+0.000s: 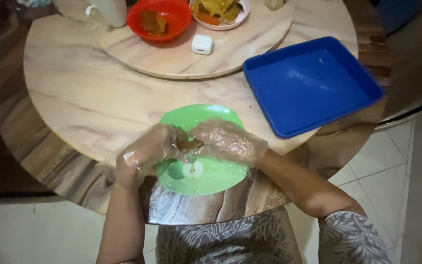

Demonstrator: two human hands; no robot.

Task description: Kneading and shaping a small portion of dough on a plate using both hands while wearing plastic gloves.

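Both my hands wear clear plastic gloves and meet over a round green plate (pixel 211 178) near the table's front edge. My left hand (pixel 145 151) and my right hand (pixel 230 142) pinch a small brown piece of food (pixel 190 144) between their fingertips, just above the plate. The plate has a small apple picture near its front. What the brown piece is exactly cannot be made out.
A blue square tray (pixel 313 83) lies at the right of the round marbled table (pixel 74 98). On the turntable (pixel 230 49) at the back stand a red bowl (pixel 159 19) with food, a white plate of food (pixel 221 12), a small white case (pixel 202 44) and a white jug (pixel 108 11).
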